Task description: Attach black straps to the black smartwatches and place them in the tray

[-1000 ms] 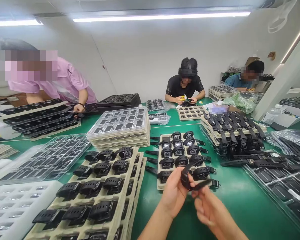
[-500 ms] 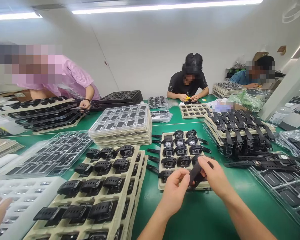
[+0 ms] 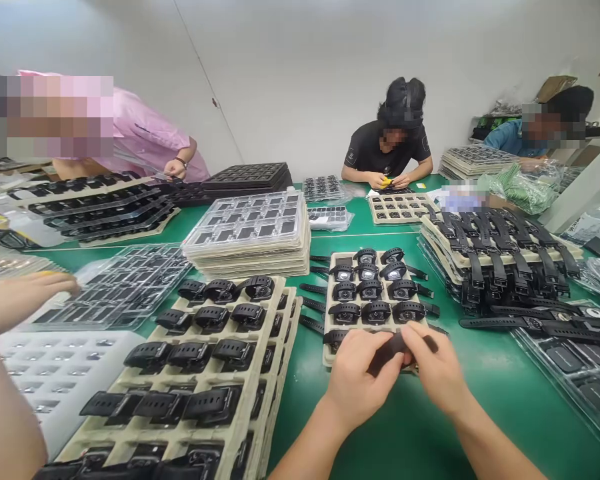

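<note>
Left hand and right hand, fingertips together.

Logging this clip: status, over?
Left hand and right hand both pinching black watch over beige tray. Co-worker's hand far left, apart.

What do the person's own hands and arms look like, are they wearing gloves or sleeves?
No gloves. The left hand and right hand are both bare, with no rings showing. Both forearms are bare too: no sleeves, watch or bracelet can be seen as far as the picture shows.
</note>
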